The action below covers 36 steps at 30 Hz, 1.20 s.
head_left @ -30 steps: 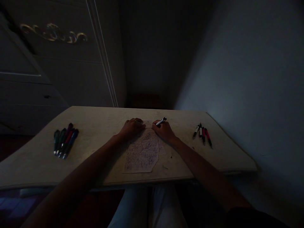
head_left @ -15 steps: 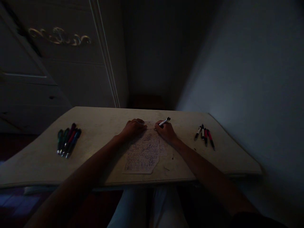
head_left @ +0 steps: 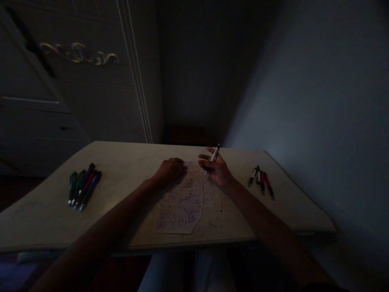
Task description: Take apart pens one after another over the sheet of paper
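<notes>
A sheet of paper [head_left: 180,207], densely covered with dark blue pen marks, lies on the table with another sheet partly showing under its right edge. My left hand [head_left: 172,169] rests flat over the upper left of the paper, fingers pointing right. Above the paper's upper right, my right hand [head_left: 221,172] is turned with the palm partly showing and holds a white and black pen [head_left: 214,154] by the thumb and fingers. The pen leans steeply, its tip pointing down; whether the tip touches the paper I cannot tell.
A bunch of coloured pens [head_left: 83,187] lies at the left of the pale table [head_left: 121,156]. Several white and pink pens [head_left: 261,180] lie at the right. A bluish wall [head_left: 328,101] borders the right side, a cabinet with an ornate handle [head_left: 79,53] the left. The room is dim.
My right hand has rolled from a writing grip to a palm-turned one, its fingers spreading, and the pen stands steeper. My left hand stays on the paper. The view has tilted slightly.
</notes>
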Tool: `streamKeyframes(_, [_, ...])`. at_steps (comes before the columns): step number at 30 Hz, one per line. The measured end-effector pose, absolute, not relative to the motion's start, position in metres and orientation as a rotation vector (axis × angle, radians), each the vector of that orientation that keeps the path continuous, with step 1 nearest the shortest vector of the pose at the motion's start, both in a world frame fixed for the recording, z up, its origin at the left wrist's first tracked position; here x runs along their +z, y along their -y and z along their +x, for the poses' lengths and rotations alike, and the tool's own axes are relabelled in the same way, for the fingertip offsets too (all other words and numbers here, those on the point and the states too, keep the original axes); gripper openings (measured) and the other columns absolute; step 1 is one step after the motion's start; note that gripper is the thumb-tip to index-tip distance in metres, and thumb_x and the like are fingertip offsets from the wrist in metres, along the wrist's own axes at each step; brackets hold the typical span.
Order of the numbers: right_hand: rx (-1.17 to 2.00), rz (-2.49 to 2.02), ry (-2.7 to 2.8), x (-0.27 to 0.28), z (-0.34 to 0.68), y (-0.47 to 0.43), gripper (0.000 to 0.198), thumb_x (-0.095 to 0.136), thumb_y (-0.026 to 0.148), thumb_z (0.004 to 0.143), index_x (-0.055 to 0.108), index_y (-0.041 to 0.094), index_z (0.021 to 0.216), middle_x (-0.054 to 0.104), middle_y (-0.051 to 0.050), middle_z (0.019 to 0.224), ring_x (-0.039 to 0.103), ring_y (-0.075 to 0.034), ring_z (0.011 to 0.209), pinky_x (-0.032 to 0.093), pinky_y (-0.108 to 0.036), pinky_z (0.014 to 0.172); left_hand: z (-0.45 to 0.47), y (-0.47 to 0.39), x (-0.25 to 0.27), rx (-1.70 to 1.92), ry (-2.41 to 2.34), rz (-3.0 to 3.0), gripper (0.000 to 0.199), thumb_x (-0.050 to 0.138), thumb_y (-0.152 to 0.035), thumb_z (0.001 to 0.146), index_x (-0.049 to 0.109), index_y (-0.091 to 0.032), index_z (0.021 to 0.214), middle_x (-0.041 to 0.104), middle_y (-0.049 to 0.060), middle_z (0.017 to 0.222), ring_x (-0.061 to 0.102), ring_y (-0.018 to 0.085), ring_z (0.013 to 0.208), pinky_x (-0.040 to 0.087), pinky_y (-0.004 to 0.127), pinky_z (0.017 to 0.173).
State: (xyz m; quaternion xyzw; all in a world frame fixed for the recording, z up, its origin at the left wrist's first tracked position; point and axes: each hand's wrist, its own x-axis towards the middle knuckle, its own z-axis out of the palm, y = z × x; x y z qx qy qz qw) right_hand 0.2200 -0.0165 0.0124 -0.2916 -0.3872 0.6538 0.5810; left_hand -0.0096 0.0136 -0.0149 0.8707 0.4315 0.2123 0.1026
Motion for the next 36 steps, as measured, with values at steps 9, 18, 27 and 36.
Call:
streamKeyframes(9, [2.01, -0.587, 0.746, 0.02, 0.223, 0.021, 0.049, 0.051, 0.062, 0.088, 0.055, 0.018, 0.068, 0.057, -0.002, 0.064, 0.047, -0.011, 0.05, 0.037, -0.025, 0.05, -0.011, -0.016, -0.02, 0.668, -1.259, 2.587, 0.031, 0.054, -0.042, 0.092, 0.075, -0.028, 0.109, 0.067, 0.008, 0.122, 0.062, 0.024, 0.109, 0.046, 0.042, 0.098])
streamKeyframes(18, [2.199, -0.386, 0.875, 0.019, 0.224, 0.029, 0.071, 0.024, 0.074, 0.089, 0.049, 0.018, 0.053, 0.043, 0.0, 0.055, 0.032, -0.011, 0.046, 0.03, -0.026, 0.047, -0.009, -0.017, -0.018, 0.656, -1.286, 2.58, 0.03, 0.054, -0.04, 0.091, 0.076, -0.027, 0.108, 0.067, 0.009, 0.121, 0.063, 0.024, 0.107, 0.047, 0.04, 0.096])
streamKeyframes(27, [2.361, -0.44, 1.079, 0.022, 0.221, 0.039, 0.088, 0.01, 0.082, 0.086, 0.066, 0.014, 0.08, 0.041, 0.002, 0.05, 0.038, -0.013, 0.047, 0.032, -0.026, 0.05, -0.01, -0.014, -0.016, 0.659, -1.272, 2.556, 0.03, 0.054, -0.039, 0.091, 0.075, -0.027, 0.108, 0.067, 0.009, 0.122, 0.063, 0.024, 0.108, 0.047, 0.04, 0.096])
streamKeyframes(36, [2.339, -0.454, 1.138, 0.026, 0.224, 0.041, 0.08, 0.011, 0.075, 0.09, 0.064, 0.016, 0.077, 0.036, 0.004, 0.046, 0.033, -0.012, 0.042, 0.032, -0.026, 0.048, -0.013, -0.019, -0.023, 0.692, -1.239, 2.568, 0.03, 0.053, -0.042, 0.092, 0.074, -0.029, 0.109, 0.066, 0.008, 0.123, 0.062, 0.023, 0.11, 0.046, 0.042, 0.099])
